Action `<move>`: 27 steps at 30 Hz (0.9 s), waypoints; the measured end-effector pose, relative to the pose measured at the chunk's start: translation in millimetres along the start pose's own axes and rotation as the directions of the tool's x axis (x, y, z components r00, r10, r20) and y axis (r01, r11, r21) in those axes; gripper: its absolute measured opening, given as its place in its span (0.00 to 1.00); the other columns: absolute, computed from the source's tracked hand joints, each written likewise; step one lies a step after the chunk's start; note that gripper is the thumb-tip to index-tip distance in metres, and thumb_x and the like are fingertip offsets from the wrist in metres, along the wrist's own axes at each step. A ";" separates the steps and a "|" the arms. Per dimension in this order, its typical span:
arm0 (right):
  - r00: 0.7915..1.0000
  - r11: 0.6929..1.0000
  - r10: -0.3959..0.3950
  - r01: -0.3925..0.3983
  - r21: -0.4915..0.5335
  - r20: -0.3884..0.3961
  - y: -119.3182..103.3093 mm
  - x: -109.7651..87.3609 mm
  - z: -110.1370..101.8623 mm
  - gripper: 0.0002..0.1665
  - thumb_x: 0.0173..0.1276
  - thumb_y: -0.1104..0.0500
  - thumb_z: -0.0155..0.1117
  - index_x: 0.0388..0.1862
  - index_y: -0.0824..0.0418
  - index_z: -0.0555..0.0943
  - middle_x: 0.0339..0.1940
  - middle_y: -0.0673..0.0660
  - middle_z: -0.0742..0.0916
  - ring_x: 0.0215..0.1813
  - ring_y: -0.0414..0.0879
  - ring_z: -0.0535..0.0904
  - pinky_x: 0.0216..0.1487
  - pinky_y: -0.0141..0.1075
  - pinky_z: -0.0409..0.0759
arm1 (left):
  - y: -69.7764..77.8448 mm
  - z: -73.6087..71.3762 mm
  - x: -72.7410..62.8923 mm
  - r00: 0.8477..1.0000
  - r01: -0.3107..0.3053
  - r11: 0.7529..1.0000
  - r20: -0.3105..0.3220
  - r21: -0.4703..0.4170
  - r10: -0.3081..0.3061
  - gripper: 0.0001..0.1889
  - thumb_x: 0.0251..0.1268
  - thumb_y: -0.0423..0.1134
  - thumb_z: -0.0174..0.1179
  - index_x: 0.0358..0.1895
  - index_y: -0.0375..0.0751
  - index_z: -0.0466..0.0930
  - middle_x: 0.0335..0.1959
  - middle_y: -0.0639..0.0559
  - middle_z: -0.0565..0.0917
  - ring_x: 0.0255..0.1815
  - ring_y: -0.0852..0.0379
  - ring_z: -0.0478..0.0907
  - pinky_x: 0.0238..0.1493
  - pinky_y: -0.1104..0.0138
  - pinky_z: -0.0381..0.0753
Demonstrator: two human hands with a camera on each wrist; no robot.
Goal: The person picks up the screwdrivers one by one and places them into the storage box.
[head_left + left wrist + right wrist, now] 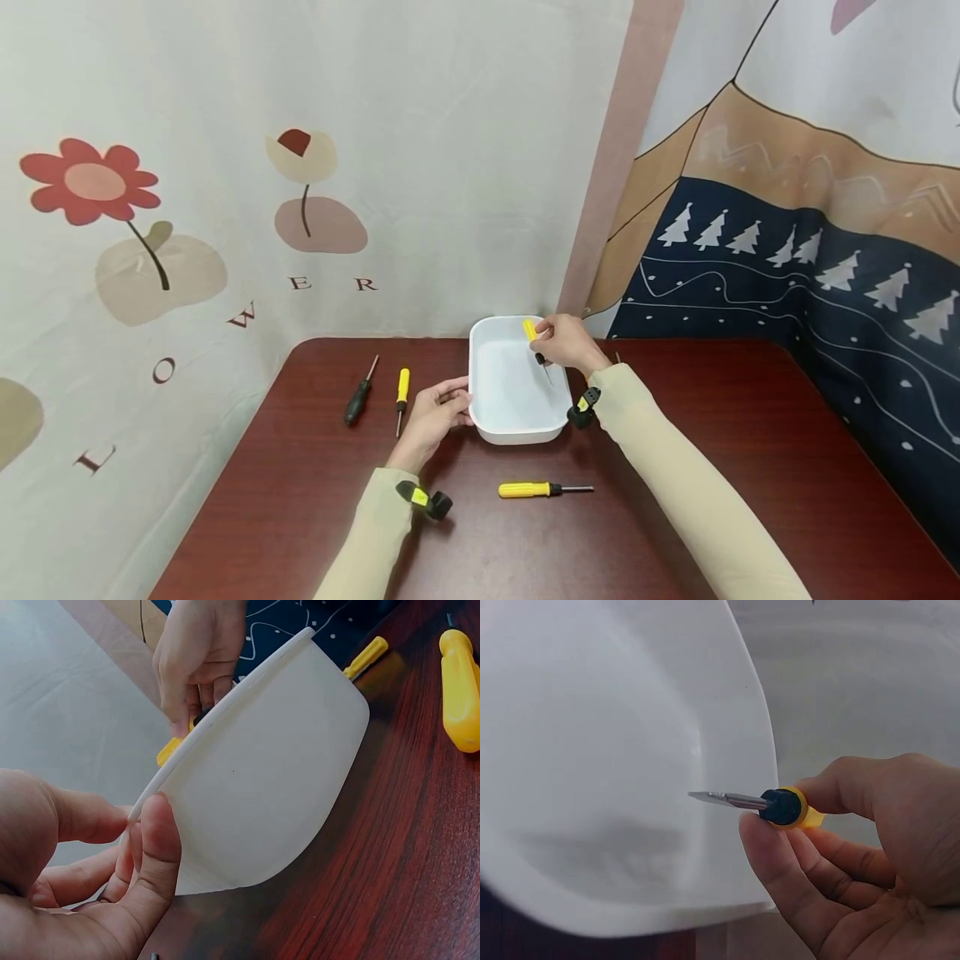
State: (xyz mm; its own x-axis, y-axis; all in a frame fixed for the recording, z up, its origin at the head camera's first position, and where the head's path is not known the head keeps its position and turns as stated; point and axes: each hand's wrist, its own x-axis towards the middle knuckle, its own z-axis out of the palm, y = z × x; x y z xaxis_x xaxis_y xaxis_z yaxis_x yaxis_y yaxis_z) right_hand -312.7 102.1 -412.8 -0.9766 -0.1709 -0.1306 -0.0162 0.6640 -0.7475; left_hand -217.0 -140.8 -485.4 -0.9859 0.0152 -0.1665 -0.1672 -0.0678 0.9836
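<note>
Left hand (pixel 433 419) pinches rim of white tray (pixel 504 375). Right hand (pixel 566 342) grips yellow-handled screwdriver (pixel 529 328) over tray, tip down. Black-handled screwdriver (pixel 357 404) lies left, on table (pixel 465 550).

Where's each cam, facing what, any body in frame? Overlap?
Head: on the head, looks forward and down at table and tray; left hand, right hand and sleeves show.
Left wrist: worn there, faces the tray's outside; left hand close, right hand beyond.
Right wrist: worn there, looks into the tray; right hand only.
Shared: head and right wrist show the held screwdriver.
</note>
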 end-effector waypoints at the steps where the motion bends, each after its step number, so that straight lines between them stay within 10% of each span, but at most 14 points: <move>1: 1.000 1.000 -0.002 0.002 -0.003 0.002 -0.2 0.6 1.2 0.24 0.69 0.59 0.68 0.61 0.65 0.78 0.45 0.61 0.84 0.33 0.47 0.88 0.38 0.35 0.89 | -0.2 0.3 0.1 1.000 0.001 1.000 0.000 -0.001 -0.001 0.21 0.71 0.26 0.60 0.66 0.29 0.76 0.40 0.45 0.81 0.29 0.57 0.79 0.31 0.71 0.85; 27: 0.996 0.998 0.025 -0.020 -0.059 0.082 -12.7 16.0 22.8 0.24 0.69 0.59 0.69 0.61 0.67 0.79 0.53 0.64 0.86 0.34 0.46 0.89 0.41 0.37 0.90 | 0.5 1.1 -0.1 1.000 -0.003 1.000 0.002 0.006 0.003 0.21 0.71 0.26 0.60 0.65 0.29 0.77 0.39 0.44 0.81 0.28 0.56 0.79 0.31 0.70 0.85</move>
State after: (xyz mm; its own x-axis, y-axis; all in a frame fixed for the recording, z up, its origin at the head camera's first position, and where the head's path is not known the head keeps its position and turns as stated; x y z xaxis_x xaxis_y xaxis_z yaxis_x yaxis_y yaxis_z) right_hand -323.2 74.4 -420.2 -0.9558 -0.2136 -0.2019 -0.0096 0.7092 -0.7049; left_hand -216.9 -139.7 -484.8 -0.9864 0.0167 -0.1634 -0.1642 -0.0618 0.9845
